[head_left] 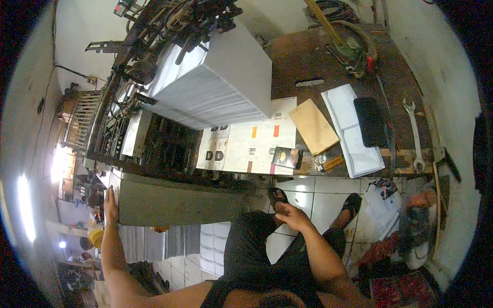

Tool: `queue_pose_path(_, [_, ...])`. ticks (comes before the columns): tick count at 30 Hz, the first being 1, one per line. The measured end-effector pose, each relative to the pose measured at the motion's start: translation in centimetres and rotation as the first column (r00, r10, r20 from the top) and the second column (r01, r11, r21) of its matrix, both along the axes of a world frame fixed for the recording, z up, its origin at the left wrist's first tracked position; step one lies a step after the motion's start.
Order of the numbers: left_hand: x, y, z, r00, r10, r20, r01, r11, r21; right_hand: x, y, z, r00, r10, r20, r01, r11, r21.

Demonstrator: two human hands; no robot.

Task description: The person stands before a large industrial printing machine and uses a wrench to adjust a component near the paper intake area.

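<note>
My left hand (110,206) reaches out at the left with its fingers straight, lying against the edge of a grey machine panel (174,200). Over my lap, near my knee, hangs my right hand (292,216); its fingers look loosely apart and nothing shows in them. Ahead, a tall stack of white paper (231,77) sits in the machine (149,66), under its dark metal feeder parts. A printed sheet (236,146) with small coloured designs lies on the brown table beside the stack.
On the table (292,51) lie a tan block (313,127), folded white paper (339,113), a black phone (368,122), a wrench (413,133) and a small dark packet (286,157). Bags and cloths (411,215) clutter the tiled floor at the right. Grey-white stacks (159,244) stand at lower left.
</note>
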State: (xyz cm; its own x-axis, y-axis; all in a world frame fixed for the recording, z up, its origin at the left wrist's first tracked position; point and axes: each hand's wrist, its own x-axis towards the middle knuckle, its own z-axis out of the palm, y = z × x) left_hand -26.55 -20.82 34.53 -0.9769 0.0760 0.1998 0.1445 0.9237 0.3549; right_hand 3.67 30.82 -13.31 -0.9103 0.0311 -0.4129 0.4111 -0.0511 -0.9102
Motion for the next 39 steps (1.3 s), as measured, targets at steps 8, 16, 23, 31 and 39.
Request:
queue_pose_path(8, [0.6, 0.5, 0.4, 1.000, 0.004, 0.015, -0.003, 0.997, -0.080, 0.1, 0.6, 1.8, 1.000, 0.008, 0.000, -0.008, 0.999, -0.033])
queue_pose_path(16, [0.0, -0.5, 0.0, 1.000, 0.006, 0.001, -0.006, 1.000, 0.013, 0.0, 0.7, 1.5, 1.000, 0.024, 0.011, -0.024, 1.000, -0.013])
queue_pose_path(23, [-1.0, -1.4, -0.4, 1.000, -0.006, -0.002, 0.007, 0.992, 0.122, -0.1, 0.3, 0.1, 0.999, 0.001, -0.037, -0.002, 1.000, -0.030])
queue_pose_path(31, [-1.4, -3.3, -0.9, 1.000, -0.021, -0.007, 0.022, 0.957, 0.289, 0.0, 0.7, 1.5, 0.999, 0.023, -0.022, -0.023, 1.000, -0.006])
queue_pose_path(39, [-1.7, -4.9, 0.2, 0.948, -0.292, -0.124, 0.179, 0.814, -0.552, -0.1, 0.1, 0.2, 0.998, -0.006, -0.063, 0.006, 1.000, -0.001])
